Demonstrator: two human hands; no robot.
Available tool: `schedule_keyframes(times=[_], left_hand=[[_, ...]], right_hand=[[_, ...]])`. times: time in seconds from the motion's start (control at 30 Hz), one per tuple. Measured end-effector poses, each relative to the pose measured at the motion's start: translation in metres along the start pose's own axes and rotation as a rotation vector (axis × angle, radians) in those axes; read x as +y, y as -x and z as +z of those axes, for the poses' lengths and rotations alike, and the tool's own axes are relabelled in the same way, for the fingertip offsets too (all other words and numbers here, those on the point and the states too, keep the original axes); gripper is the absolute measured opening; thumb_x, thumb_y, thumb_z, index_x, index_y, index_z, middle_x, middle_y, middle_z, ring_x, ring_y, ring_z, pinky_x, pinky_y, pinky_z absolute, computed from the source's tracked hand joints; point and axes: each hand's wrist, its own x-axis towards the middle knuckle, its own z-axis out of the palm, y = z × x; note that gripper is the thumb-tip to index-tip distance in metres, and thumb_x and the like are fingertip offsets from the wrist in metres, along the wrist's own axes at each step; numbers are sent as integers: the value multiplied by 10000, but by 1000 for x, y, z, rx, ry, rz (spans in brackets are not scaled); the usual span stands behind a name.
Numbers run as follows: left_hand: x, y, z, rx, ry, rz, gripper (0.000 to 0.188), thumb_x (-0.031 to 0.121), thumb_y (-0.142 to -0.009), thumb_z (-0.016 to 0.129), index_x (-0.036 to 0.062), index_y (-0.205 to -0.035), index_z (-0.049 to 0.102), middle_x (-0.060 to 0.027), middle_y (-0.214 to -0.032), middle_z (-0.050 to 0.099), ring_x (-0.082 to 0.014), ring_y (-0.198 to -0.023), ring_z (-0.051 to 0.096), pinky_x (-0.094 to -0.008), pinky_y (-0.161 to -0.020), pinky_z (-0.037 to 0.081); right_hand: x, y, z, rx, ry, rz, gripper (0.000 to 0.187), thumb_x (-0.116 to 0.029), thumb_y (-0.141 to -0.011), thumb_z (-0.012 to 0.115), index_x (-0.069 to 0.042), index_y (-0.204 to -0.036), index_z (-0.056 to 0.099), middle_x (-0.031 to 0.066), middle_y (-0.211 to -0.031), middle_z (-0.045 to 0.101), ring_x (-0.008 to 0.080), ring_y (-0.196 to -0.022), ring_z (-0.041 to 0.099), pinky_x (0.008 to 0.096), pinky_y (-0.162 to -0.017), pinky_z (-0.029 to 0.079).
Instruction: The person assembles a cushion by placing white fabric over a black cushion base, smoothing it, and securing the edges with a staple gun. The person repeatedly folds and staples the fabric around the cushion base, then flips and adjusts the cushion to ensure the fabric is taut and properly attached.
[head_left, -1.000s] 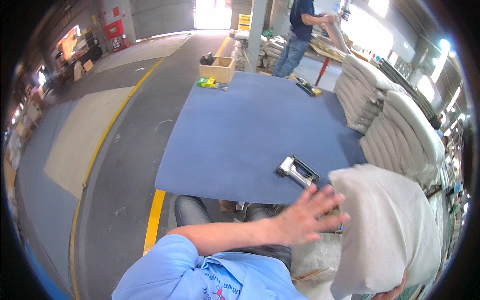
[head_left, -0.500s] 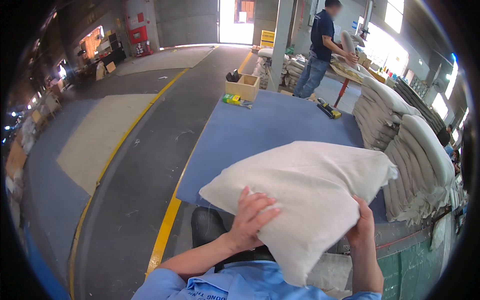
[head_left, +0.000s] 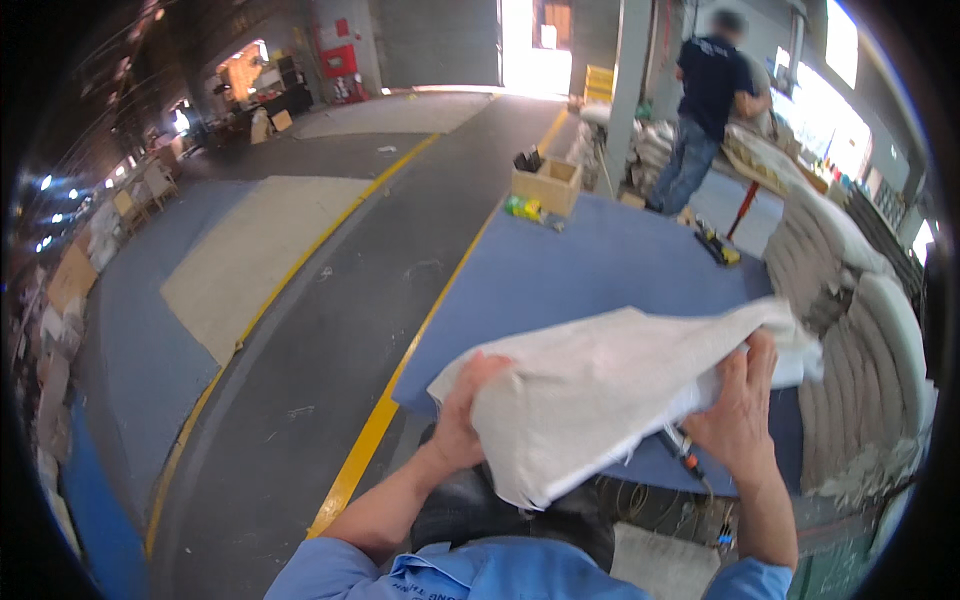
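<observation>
An off-white cloth cushion [head_left: 590, 385] is held tilted above the near end of the blue-topped table [head_left: 610, 265]. Its left end is gripped by my left hand [head_left: 468, 410], thumb on the upper face and fingers partly hidden. My right hand [head_left: 738, 405] has its fingers closed over the cushion's right edge, where the cloth folds and a whiter layer shows beneath. Under the cushion, close to my right hand, a slim hand tool with an orange part [head_left: 688, 458] lies at the table's near edge. Part of the tool is covered.
Stacked off-white cushions [head_left: 862, 360] stand along the table's right side. Near the far edge are a wooden box [head_left: 547, 187], a small yellow-green pack [head_left: 523, 208] and a black-and-yellow tool [head_left: 718, 246]. A co-worker [head_left: 705, 100] stands beyond, by a post [head_left: 627, 95].
The cushion has turned so its near side lifts and folds, and its underside shows. My right hand has moved up onto its right edge. The co-worker has turned away.
</observation>
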Motion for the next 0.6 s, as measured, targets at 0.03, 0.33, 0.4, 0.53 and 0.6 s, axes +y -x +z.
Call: schedule_keyframes(times=[0.03, 0.33, 0.4, 0.53, 0.6], left_hand=[[-12, 10, -2, 22, 96, -128, 836, 221, -821, 891, 21, -1525, 489, -139, -1416, 601, -252, -1375, 546, -479, -1218, 359], [-35, 107, -65, 346, 320, -858, 846, 251, -850, 864, 9, -1555, 463, -150, -1428, 592, -245, -1378, 540, -476, -1184, 406], [-35, 132, -74, 369, 268, -939, 838, 256, -856, 858, 10, -1554, 465, -153, -1429, 593, -247, -1378, 541, -479, -1181, 410], [-25, 182, -88, 425, 145, -1079, 822, 264, -867, 845, 12, -1553, 468, -157, -1431, 594, -252, -1376, 545, -484, -1174, 416], [-20, 207, -89, 439, 97, -1144, 815, 269, -873, 838, 12, -1553, 470, -160, -1432, 595, -254, -1375, 547, -486, -1171, 419]], right_hand=[[6, 1, 6, 99, -1, -64, 749, -227, -592, 970, -21, -1179, 554, 251, -1331, 433, 475, -1294, 432, 602, -1082, 358], [0, -42, -3, -64, -98, -388, 1049, -693, -723, 860, -106, -1520, 514, 192, -1451, 560, 369, -1429, 498, 555, -1152, 443], [-8, -37, 7, -146, -80, -387, 847, -673, -797, 797, -104, -1408, 653, 150, -1254, 686, 320, -1247, 649, 519, -1045, 507], [-1, -37, 20, -34, -152, -373, 583, -459, -892, 746, -110, -1357, 688, 73, -1046, 668, 261, -957, 673, 443, -855, 504], [-1, -40, 17, -30, -126, -362, 582, -438, -887, 752, -109, -1362, 684, 74, -1033, 660, 263, -952, 670, 440, -865, 504]])
